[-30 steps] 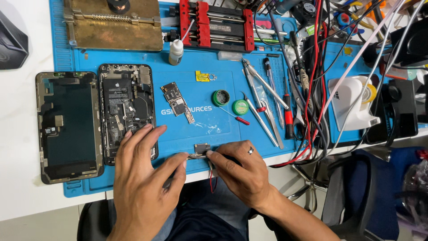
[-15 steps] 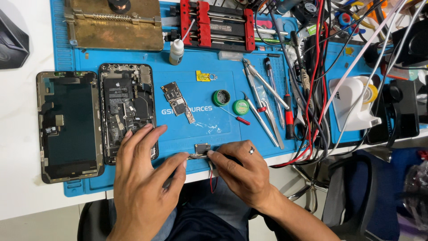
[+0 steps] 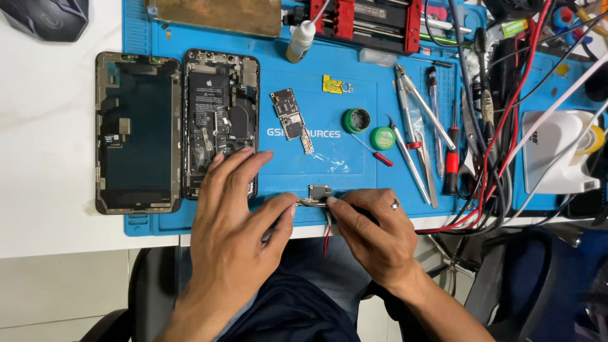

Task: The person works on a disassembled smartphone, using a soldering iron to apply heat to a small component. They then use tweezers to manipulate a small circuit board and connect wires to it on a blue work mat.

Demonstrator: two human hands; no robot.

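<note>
Nothing shifted since the earlier frame, both hands stay put, left hand (image 3: 237,221) fingers spread, thumb pressing small flex part (image 3: 315,197) at blue mat (image 3: 329,161) front edge, right hand (image 3: 373,231) pinching tweezers on it, opened phone (image 3: 220,120) just left

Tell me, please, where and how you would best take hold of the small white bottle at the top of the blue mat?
Grip the white bottle by its round body, probably from above and across its width: it lies tilted, its thin nozzle towards the red clamp, and its sides look free.
</note>
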